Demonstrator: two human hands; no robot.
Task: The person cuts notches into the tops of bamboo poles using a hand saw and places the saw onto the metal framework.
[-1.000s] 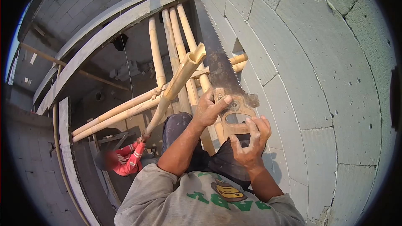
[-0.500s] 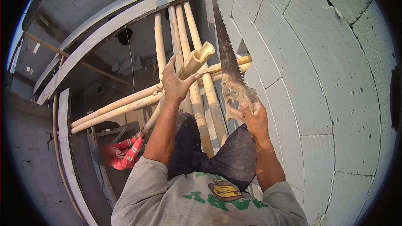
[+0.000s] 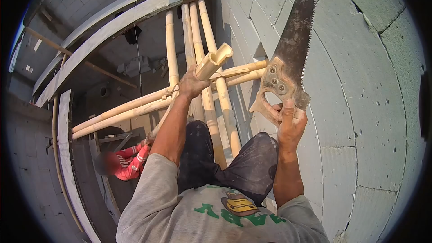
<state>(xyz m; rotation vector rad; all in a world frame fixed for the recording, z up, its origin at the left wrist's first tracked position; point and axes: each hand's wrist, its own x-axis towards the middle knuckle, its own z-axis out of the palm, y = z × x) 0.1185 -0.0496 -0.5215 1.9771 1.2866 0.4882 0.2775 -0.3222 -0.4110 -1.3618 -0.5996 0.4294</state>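
Observation:
My left hand [image 3: 192, 83] is wrapped round a thick bamboo pole [image 3: 208, 66] just below its notched upper end. The pole slants down to the left, where a person in a red top grips its lower part. My right hand [image 3: 292, 126] holds a hand saw [image 3: 294, 45] upright beside the block wall. The fingers are closed at the rear of its worn wooden handle, and the toothed edge faces right. The saw is apart from the bamboo.
Several upright bamboo poles [image 3: 172, 49] cross horizontal bamboo poles [image 3: 121, 108] around my knees. A grey block wall [image 3: 355, 108] rises close on my right. Long grey beams [image 3: 121, 20] span the far side. The person in red [image 3: 130, 162] stands lower down at left.
My left hand, spread against the pole before, has closed round it. My right hand has brought the saw rightward and closer, with its blade now leaning right.

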